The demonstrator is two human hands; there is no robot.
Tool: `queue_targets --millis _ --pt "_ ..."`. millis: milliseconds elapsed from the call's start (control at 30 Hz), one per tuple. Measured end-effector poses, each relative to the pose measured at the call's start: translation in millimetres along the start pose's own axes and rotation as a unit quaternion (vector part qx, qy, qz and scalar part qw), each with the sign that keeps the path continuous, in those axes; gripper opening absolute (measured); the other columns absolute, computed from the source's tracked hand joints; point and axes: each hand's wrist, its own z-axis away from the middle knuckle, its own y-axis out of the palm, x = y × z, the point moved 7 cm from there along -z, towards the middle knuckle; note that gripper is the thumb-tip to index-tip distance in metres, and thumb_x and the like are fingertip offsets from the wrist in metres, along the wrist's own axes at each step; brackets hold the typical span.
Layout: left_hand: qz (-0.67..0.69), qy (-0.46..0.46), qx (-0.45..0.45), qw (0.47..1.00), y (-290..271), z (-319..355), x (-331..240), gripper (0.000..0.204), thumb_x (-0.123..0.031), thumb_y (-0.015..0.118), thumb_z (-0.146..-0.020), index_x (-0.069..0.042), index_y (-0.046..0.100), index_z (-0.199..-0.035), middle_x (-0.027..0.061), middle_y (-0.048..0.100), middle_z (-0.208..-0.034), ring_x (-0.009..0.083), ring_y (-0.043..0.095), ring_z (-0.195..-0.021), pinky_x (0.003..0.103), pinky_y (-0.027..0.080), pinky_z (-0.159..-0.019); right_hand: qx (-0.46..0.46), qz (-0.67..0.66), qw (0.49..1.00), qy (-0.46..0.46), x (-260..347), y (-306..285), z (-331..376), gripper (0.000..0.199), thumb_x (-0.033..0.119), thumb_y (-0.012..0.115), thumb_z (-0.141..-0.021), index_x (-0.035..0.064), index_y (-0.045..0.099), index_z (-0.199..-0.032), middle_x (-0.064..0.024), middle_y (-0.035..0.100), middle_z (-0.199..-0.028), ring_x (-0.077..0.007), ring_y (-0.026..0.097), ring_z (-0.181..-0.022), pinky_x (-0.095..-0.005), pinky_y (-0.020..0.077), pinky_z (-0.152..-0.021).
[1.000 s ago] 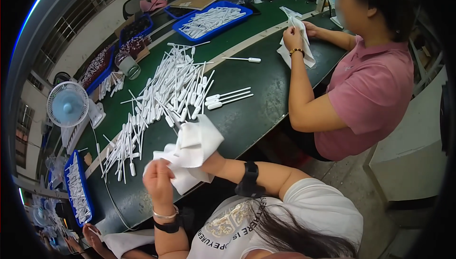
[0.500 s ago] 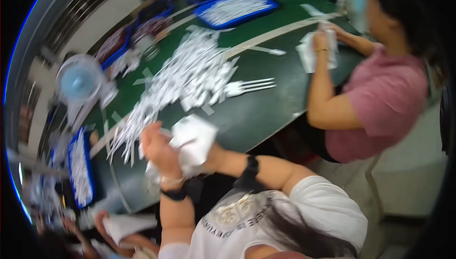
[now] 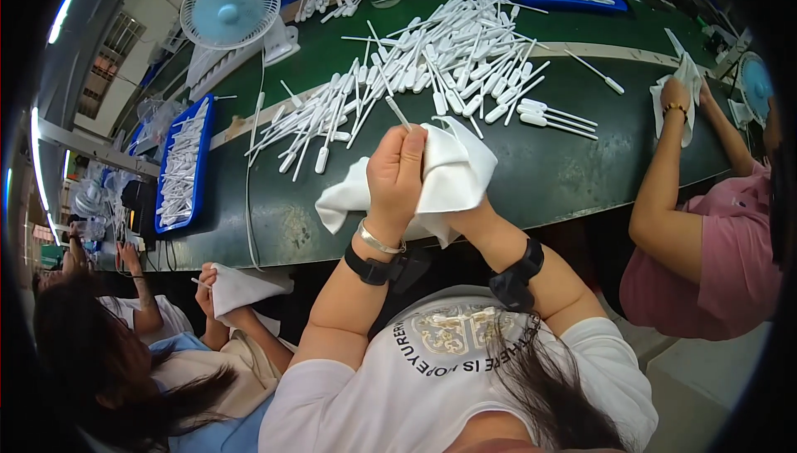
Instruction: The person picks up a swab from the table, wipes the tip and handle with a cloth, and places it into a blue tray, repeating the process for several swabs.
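While my left hand (image 3: 395, 175) clenches one white dropper (image 3: 399, 112) above the desk (image 3: 564, 177), I cannot tell my right hand's grip (image 3: 475, 216) beneath the white cloth (image 3: 452, 169), and a large dropper heap (image 3: 452, 58) beyond seems yet undone.

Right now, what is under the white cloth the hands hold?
Under the white cloth, the base of the right hand shows; its fingers are covered. A slim white stick juts above the left hand; any part under the cloth is hidden.

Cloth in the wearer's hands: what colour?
The cloth is plain white; best seen in the head view.
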Motion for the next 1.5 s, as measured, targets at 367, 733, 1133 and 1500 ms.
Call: queue_targets --millis 367,733,1133,1500 --pt "0.225 -0.029 -0.068 0.972 -28.3 -32.9 -11.6 0.020 -0.018 0.046 -0.089 -0.003 0.051 -0.076 -0.0029 0.038 -0.052 0.0055 0.035 -0.046 0.019 0.031 -0.045 -0.059 0.223 0.960 -0.159 24.1 -32.1 22.4 0.040 0.014 0.054 -0.083 0.0030 0.041 -0.120 -0.0060 0.048 -0.112 -0.0156 0.049 -0.099 -0.0318 0.0415 -0.085" --pt "0.139 -0.057 -0.048 0.988 -2.3 -5.2 13.3 0.017 -0.016 0.052 -0.086 -0.003 0.050 -0.076 -0.0030 0.044 -0.059 0.0033 0.037 -0.050 0.018 0.031 -0.046 -0.027 0.113 0.990 -0.082 22.3 -16.2 17.1 0.024 0.011 0.054 -0.083 0.0030 0.051 -0.105 -0.0048 0.056 -0.095 -0.0153 0.053 -0.088 -0.0289 0.0436 -0.077" --pt "-0.274 0.263 0.135 0.915 34.9 22.9 -21.5 0.014 -0.016 0.055 -0.084 -0.002 0.055 -0.086 -0.0022 0.048 -0.068 0.0086 0.047 -0.064 0.026 0.040 -0.055 -0.084 -0.096 0.988 0.090 -22.6 -38.4 22.0 0.016 0.002 0.051 -0.081 0.0016 0.050 -0.097 -0.0042 0.053 -0.092 -0.0121 0.051 -0.084 -0.0264 0.0440 -0.072" --pt "0.039 -0.320 0.209 0.923 56.3 -84.5 58.0 0.015 -0.014 0.051 -0.084 -0.004 0.049 -0.095 0.0000 0.043 -0.062 0.0094 0.039 -0.049 0.024 0.032 -0.042 0.035 0.139 0.989 -0.023 14.4 -63.4 30.2 0.031 0.006 0.052 -0.081 0.0004 0.048 -0.112 -0.0091 0.053 -0.102 -0.0186 0.053 -0.092 -0.0307 0.0439 -0.080"
